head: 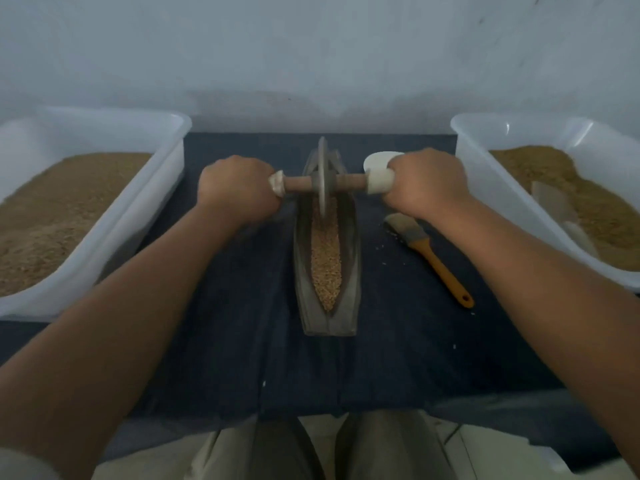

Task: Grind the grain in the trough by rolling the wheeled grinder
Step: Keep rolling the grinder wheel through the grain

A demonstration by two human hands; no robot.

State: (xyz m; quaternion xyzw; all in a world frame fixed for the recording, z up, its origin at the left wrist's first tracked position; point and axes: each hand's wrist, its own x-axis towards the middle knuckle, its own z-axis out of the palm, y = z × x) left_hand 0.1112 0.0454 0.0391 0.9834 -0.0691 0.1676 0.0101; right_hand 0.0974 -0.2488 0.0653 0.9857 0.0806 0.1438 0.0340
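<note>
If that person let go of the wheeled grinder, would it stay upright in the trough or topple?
Likely topples: its wheel is a thin disc on edge, steadied by the left hand and right hand gripping the axle. It looks metal, so probably heavy for its size. It should roll easily along the trough.

Both arms reach forward, bare and almost straight, forearms angling inward toward the hands. The left hand (239, 188) is fisted, knuckles up, fingers curled round one end of the axle of the wheeled grinder (323, 183) — the right hand (427, 183) grips the opposite end likewise, level with the left and well apart from it.
</note>
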